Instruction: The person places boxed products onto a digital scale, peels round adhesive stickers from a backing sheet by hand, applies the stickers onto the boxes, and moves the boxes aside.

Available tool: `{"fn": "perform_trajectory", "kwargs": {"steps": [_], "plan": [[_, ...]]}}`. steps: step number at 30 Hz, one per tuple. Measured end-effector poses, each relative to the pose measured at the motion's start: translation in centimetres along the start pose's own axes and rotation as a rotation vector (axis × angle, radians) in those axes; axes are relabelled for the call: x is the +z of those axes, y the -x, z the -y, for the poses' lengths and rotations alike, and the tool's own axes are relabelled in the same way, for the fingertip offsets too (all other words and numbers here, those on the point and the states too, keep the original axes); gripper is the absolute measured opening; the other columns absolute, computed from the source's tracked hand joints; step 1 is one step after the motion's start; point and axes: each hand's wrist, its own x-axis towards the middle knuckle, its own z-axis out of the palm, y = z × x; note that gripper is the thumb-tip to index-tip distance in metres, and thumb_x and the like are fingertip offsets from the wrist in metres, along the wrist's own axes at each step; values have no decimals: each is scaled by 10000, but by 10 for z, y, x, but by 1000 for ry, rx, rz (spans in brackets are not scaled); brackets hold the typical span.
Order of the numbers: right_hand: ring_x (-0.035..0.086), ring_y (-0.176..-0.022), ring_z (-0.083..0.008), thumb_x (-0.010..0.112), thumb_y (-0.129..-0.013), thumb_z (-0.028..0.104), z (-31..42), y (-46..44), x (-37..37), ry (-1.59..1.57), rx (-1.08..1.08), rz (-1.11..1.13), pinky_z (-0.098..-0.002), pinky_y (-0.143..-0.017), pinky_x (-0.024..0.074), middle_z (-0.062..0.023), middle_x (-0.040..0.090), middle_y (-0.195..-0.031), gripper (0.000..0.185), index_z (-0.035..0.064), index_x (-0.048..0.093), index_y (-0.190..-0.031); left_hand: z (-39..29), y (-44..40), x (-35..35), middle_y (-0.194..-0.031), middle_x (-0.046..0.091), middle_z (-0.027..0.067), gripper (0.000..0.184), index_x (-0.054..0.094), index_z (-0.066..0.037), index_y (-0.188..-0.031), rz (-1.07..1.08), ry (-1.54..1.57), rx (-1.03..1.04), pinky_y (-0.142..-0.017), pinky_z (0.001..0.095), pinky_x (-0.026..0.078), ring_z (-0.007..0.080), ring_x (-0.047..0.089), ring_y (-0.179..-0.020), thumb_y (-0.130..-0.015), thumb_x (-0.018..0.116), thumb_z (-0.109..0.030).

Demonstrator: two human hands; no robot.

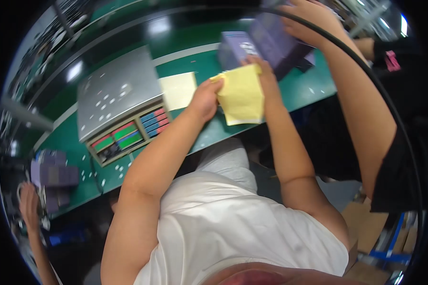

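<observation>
My left hand (206,100) is closed on the left edge of a piece of yellow paper (242,97), with the thumb on top near its upper corner. The paper is held up above the green table's front edge and looks slightly creased. My right hand (265,75) is at the paper's upper right corner, partly behind it. Its fingers reach past the paper's top edge and are blurred, so its grip on the paper is unclear. Just beyond those fingers stands a purple box (233,50) with a white marking. A paler yellow sheet (178,90) lies flat left of my left hand.
A metal-topped scale (121,90) with coloured panels sits at left, white bits scattered on it. Larger purple boxes (278,40) stand back right, where another person's arm (349,90) reaches in. At far left, another person's hand (28,202) is near stacked purple boxes (56,175).
</observation>
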Motion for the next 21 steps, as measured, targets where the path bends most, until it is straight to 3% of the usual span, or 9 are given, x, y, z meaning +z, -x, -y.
{"fn": "perform_trajectory", "kwargs": {"steps": [1,3,4,7,9,10,13,17,21], "plan": [[536,-1346,-352,696,-874,207,6,3,4,-479,169,-47,-464,-1114,434,-155,589,-1423,473,92,653,-1330,-7,21,-6,-1293,670,136,338,582,26,-1342,68,-55,22,-1056,380,495,252,656,-1171,-1065,528,-160],[557,-1328,-337,746,-831,127,56,7,-15,-507,107,-42,-437,-1109,439,-157,607,-1402,446,51,678,-1265,-32,89,-23,-1316,665,130,320,618,11,-1314,133,-153,73,-1057,361,484,225,650,-1167,-1067,532,-174],[576,-1308,-337,762,-814,92,87,3,-42,-51,-150,-53,-432,-1106,441,-157,619,-1389,438,34,682,-1241,-46,129,-25,-1338,654,132,317,631,9,-1303,144,-190,100,-1056,349,479,209,640,-1175,-1067,536,-180],[617,-1251,-348,762,-804,54,143,-9,-32,-262,-328,-95,-434,-1093,453,-161,647,-1356,441,23,675,-1234,-91,235,-47,-1379,632,132,375,611,13,-1347,111,-405,201,-1074,346,461,186,616,-1218,-1055,526,-208],[628,-1237,-359,744,-815,48,205,-22,-33,-547,-382,75,-435,-1092,456,-165,658,-1342,438,29,673,-1247,-109,291,-83,-1348,624,133,284,646,22,-1223,20,-722,537,-1033,321,464,180,590,-1215,-1051,538,-177],[634,-1230,-364,735,-821,44,237,-29,-35,-676,-401,158,-435,-1092,458,-168,663,-1335,438,32,672,-1254,-113,321,-92,-1329,620,127,273,636,14,-1217,-158,-709,627,-1028,323,463,184,590,-1202,-1049,532,-174],[602,-1279,-361,795,-832,154,339,-71,-17,-846,-640,275,-422,-1103,455,-179,637,-1370,518,43,641,-1314,-127,395,-133,-1285,594,115,269,591,8,-1239,-650,-646,948,-1026,316,453,191,586,-1180,-1050,523,-170],[542,-1349,-384,841,-821,391,474,-113,37,-884,-794,298,-426,-1116,449,-209,561,-1461,800,65,501,-1467,-173,471,-184,-1271,603,122,338,542,42,-1323,-1013,-645,1355,-1072,350,437,213,586,-1210,-1065,514,-174],[539,-1344,-419,861,-779,476,558,-112,78,-871,-691,399,-438,-1104,460,-251,548,-1462,920,67,456,-1495,-235,539,-248,-1364,596,163,395,498,46,-1416,-1113,-486,1296,-1109,387,429,261,577,-1275,-1068,493,-140]]}}
